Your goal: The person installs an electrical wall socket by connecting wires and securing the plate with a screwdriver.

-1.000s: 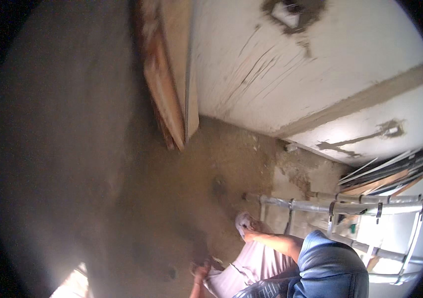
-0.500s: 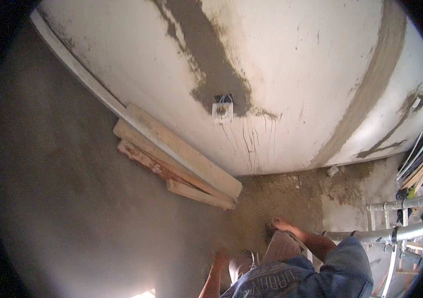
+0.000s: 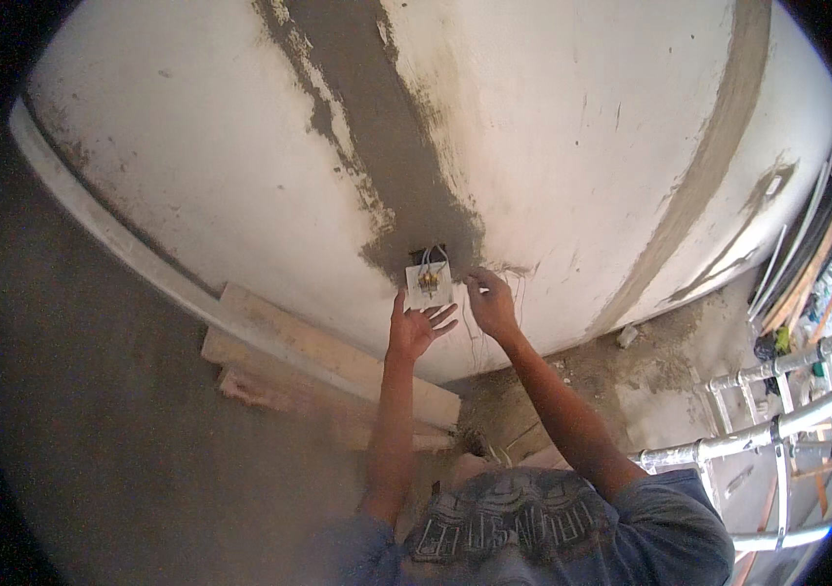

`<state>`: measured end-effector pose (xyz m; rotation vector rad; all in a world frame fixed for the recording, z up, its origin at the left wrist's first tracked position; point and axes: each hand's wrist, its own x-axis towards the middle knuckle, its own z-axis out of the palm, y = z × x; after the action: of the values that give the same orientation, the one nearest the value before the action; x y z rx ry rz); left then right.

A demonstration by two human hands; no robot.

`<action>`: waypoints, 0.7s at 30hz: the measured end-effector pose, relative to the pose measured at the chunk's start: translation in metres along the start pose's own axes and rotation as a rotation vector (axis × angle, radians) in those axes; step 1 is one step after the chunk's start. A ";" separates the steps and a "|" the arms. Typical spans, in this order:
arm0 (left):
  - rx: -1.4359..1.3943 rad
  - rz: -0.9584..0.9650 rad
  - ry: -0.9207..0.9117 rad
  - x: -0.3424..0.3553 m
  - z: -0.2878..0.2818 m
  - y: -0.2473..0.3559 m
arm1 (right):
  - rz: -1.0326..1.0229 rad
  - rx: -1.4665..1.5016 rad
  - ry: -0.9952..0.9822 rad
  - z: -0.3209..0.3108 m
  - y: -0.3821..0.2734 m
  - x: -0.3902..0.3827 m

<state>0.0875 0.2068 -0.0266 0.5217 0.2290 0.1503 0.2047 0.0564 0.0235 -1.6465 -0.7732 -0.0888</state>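
Note:
A white electrical plate (image 3: 418, 296) with exposed wires and fittings hangs at a dark recess in the wall, within a grey patched strip (image 3: 387, 166). My left hand (image 3: 414, 329) is at the plate's lower left, fingers spread apart, seeming to touch or support it from below; exact contact is unclear. My right hand (image 3: 489, 303) is just right of the plate, fingertips pinched together; what they hold, if anything, is too small to make out.
Boards (image 3: 304, 352) lean along the wall base beside a long pale strip (image 3: 104, 234). A metal ladder (image 3: 728, 444) lies at the right, near bundled dark pipes and wood strips (image 3: 807, 244) against the wall. Rubble and dirt (image 3: 572, 381) cover the floor below.
Both hands have come up from low beside a pale cloth or clothing to the socket on the wall. The view has swung toward the wall.

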 end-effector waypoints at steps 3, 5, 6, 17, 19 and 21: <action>-0.054 -0.047 -0.152 0.020 0.002 0.018 | 0.246 0.072 -0.080 0.023 -0.010 0.014; -0.074 -0.049 -0.138 0.025 0.014 0.020 | 0.169 0.026 -0.003 0.030 -0.022 0.018; -0.043 -0.038 -0.105 0.028 0.013 0.021 | 0.131 0.008 0.031 0.034 -0.027 0.017; 0.146 -0.092 0.054 0.027 0.014 0.036 | 0.055 -0.165 0.010 0.055 -0.022 0.005; 0.176 -0.092 0.100 0.026 0.019 0.037 | 0.052 -0.166 -0.025 0.055 -0.020 0.009; 0.182 -0.088 0.140 0.025 0.020 0.036 | 0.060 -0.156 -0.062 0.057 -0.017 0.011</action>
<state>0.1133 0.2335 0.0039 0.6815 0.4040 0.0802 0.1836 0.1128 0.0291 -1.8263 -0.7795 -0.0572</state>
